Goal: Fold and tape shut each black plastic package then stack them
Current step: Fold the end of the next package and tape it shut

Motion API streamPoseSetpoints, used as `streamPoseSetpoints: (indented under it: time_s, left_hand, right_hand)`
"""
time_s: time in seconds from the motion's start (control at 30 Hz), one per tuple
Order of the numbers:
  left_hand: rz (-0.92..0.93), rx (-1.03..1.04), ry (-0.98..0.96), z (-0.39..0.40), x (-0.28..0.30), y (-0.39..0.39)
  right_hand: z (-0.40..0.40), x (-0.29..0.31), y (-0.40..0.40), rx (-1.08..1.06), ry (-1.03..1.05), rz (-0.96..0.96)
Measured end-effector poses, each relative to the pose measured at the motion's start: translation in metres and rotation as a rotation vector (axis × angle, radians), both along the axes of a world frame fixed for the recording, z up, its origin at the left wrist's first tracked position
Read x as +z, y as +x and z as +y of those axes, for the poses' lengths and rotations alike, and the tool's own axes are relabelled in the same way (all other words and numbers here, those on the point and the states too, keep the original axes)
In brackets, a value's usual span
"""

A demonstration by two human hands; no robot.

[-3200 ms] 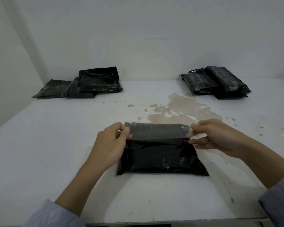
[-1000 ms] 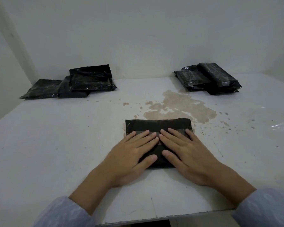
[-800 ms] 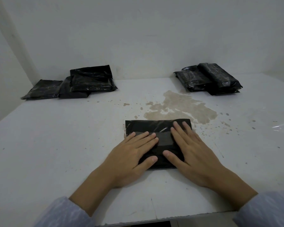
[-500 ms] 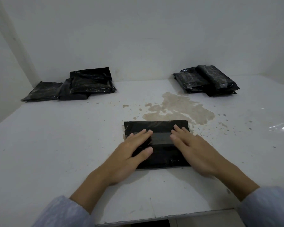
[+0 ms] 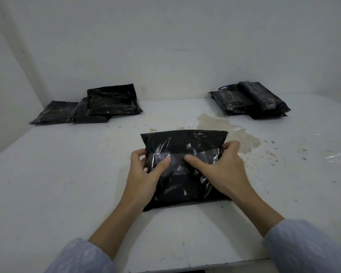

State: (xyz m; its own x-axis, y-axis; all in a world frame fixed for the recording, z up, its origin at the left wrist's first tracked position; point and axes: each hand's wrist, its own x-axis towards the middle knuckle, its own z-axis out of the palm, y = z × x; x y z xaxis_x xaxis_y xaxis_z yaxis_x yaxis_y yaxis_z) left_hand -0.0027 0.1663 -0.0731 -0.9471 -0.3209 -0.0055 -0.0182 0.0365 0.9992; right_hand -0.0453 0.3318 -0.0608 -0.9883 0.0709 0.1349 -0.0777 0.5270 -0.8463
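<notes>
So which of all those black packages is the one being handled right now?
The black package at the table's near middle: both the left hand and right hand grip it. The back-left pile and back-right stack lie untouched.

Black packages: one (image 5: 185,166) at the desk's near middle, held between two hands, left hand (image 5: 146,174) and right hand (image 5: 220,170). Left rear pile (image 5: 91,105): three packages visible. Right rear stack (image 5: 250,100): at least two on top, with more edges beneath that cannot be counted; one desk (image 5: 47,184), one brown stain (image 5: 220,123), two pale sleeves.
</notes>
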Motion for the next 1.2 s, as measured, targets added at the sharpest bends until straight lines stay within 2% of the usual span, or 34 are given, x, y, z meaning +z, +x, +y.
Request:
streamPoseSetpoints:
  time_s: [0.13,0.27,0.5,0.57,0.67,0.73,0.9,1.07,1.2]
  left_hand:
    - [0.033,0.120,-0.083,0.002,-0.004,-0.002]
    - [0.041,0.140,-0.026,-0.003,-0.007,-0.005]
    - [0.061,0.143,-0.074,-0.003,-0.011,-0.006]
    - [0.067,0.145,-0.061,-0.005,-0.012,-0.006]
    - [0.077,0.144,-0.042,-0.008,-0.011,-0.005]
    - [0.072,0.129,-0.049,-0.007,-0.011,-0.006]
    - [0.049,0.142,-0.065,-0.006,-0.012,-0.007]
    - [0.015,0.141,-0.008,-0.009,-0.010,-0.006]
    - [-0.036,0.109,0.033,-0.011,-0.006,-0.007]
  right_hand:
    - [-0.014,-0.008,0.000,-0.007,-0.045,0.083]
    - [-0.005,-0.005,-0.006,0.066,-0.222,-0.011]
    - [-0.011,-0.008,-0.011,0.035,-0.131,0.023]
    - [-0.009,-0.006,-0.012,0.081,-0.168,-0.039]
    - [0.005,-0.001,-0.014,0.130,-0.359,-0.226]
    - [0.011,0.001,-0.015,0.119,-0.414,-0.286]
    - [0.006,-0.002,-0.016,0.102,-0.284,-0.221]
    - [0.022,0.001,-0.026,0.255,-0.726,-0.471]
    - [0.028,-0.005,-0.031,0.216,-0.801,-0.480]
